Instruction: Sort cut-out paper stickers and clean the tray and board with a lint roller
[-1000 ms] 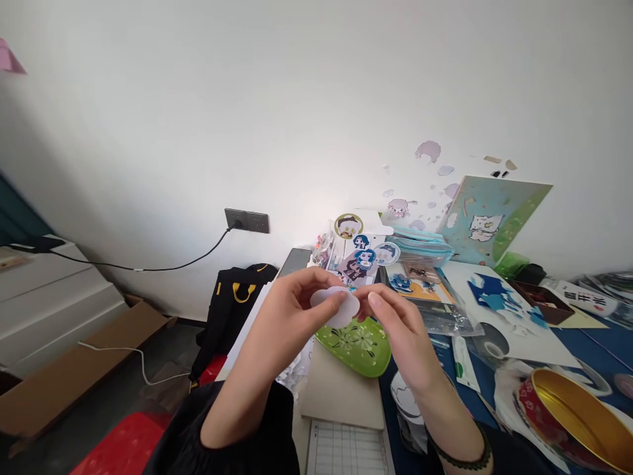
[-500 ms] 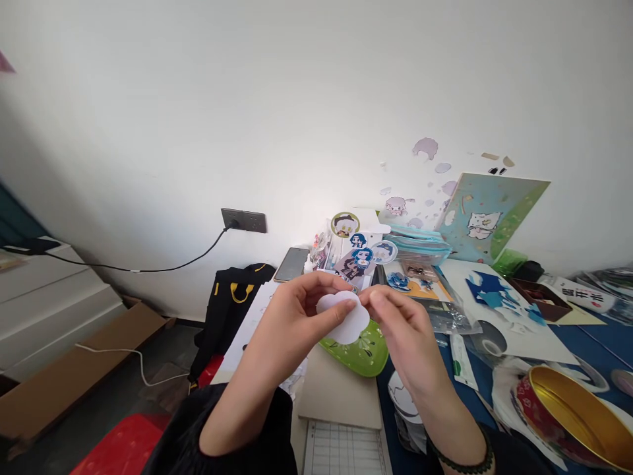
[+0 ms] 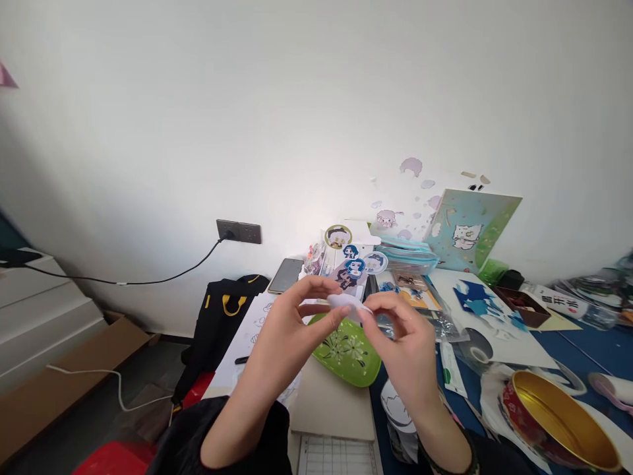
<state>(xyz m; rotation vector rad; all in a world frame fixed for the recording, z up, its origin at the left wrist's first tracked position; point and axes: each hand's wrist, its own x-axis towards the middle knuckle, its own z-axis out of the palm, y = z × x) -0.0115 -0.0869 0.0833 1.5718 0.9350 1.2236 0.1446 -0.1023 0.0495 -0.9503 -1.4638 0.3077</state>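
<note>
My left hand [image 3: 287, 333] and my right hand [image 3: 403, 346] meet in mid-air above the desk, both pinching a small white cloud-shaped cutout [image 3: 349, 303]. The cutout is tilted almost edge-on, so only a thin white sliver shows between my fingertips. Just below it on the desk lies a green leaf-shaped dish [image 3: 346, 349] with a dark flower pattern. A dark beaded bracelet sits on my right wrist.
Stickers and cartoon cutouts [image 3: 353, 267] lean at the back by a phone [image 3: 285, 275]. A gold-lined round tin [image 3: 556, 412] stands front right on the blue desk. A white sheet with blue shapes [image 3: 487, 310], a black bag [image 3: 222, 310] and cardboard [image 3: 64, 376] lie around.
The white cutout has been turned from facing me to nearly edge-on between my fingers. My head has shifted, so the desk items sit a little lower and further left in view.
</note>
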